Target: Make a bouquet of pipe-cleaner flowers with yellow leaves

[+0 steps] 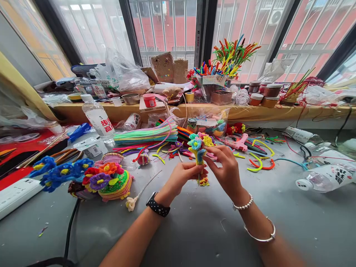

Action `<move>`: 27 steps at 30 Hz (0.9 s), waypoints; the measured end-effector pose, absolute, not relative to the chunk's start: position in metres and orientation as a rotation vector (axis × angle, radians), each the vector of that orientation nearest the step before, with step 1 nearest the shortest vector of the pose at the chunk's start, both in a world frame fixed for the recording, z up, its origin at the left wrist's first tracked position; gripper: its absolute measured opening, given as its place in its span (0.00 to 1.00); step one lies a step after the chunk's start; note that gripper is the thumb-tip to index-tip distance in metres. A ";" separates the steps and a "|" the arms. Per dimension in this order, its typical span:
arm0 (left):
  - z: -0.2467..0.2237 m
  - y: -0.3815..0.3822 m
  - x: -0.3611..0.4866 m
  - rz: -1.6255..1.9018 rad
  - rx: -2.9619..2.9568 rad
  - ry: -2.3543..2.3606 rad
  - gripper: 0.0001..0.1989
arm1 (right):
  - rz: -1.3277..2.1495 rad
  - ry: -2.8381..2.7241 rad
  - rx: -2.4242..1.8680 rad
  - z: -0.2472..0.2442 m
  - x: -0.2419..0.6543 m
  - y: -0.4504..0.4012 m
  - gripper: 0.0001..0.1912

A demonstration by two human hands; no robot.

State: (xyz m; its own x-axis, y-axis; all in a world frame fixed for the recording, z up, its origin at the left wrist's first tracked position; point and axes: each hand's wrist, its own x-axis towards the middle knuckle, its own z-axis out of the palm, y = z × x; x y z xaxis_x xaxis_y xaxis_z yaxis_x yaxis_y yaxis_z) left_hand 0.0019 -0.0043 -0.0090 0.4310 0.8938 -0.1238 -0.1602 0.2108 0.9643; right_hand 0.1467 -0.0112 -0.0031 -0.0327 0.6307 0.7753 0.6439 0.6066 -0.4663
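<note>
A small bouquet of pipe-cleaner flowers (197, 144), in blue, mint, yellow and pink, stands upright between my hands. My left hand (182, 178) is closed round its lower stem. From the right, my right hand (224, 165) pinches the bouquet's side near a blue piece below the blooms. Beneath the stem, a little yellow and red fuzzy piece (204, 181) shows, partly hidden by my fingers. On the table to the left lie a cream flower on a pale stem (132, 203) and a cluster of blue, red, orange and purple fuzzy flowers (100, 180).
Behind my hands lies a thick bundle of pastel pipe cleaners (144, 134), with a pink glue gun (237, 142) to its right. Plastic bottles stand or lie at the left (97, 116) and right (325, 178). A white power strip (18, 196) sits at the left edge.
</note>
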 end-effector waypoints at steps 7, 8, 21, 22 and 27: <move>-0.009 -0.006 0.004 0.881 1.210 0.879 0.15 | -0.249 -1.745 -1.027 -0.007 0.146 -0.012 0.06; -0.009 -0.006 0.004 0.885 1.224 0.874 0.15 | -0.271 -1.744 -1.009 -0.007 0.146 -0.012 0.05; -0.010 -0.005 0.001 0.926 1.255 0.742 0.13 | -0.405 -1.746 -0.873 -0.008 0.139 -0.023 0.11; -0.009 -0.005 0.000 0.926 1.218 0.701 0.13 | -0.333 -1.689 -0.880 -0.007 0.139 -0.023 0.11; -0.005 -0.006 -0.004 0.874 1.088 0.533 0.13 | 0.028 -1.462 -1.011 0.000 0.139 -0.022 0.08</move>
State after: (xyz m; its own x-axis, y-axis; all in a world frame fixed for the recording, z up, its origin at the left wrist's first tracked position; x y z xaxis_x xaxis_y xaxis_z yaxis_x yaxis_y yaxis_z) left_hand -0.0037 -0.0059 -0.0050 0.5668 0.8230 0.0377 -0.3434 0.1944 0.9189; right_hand 0.1389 -0.0219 0.0003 0.1842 0.5794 0.7940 0.5482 0.6099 -0.5723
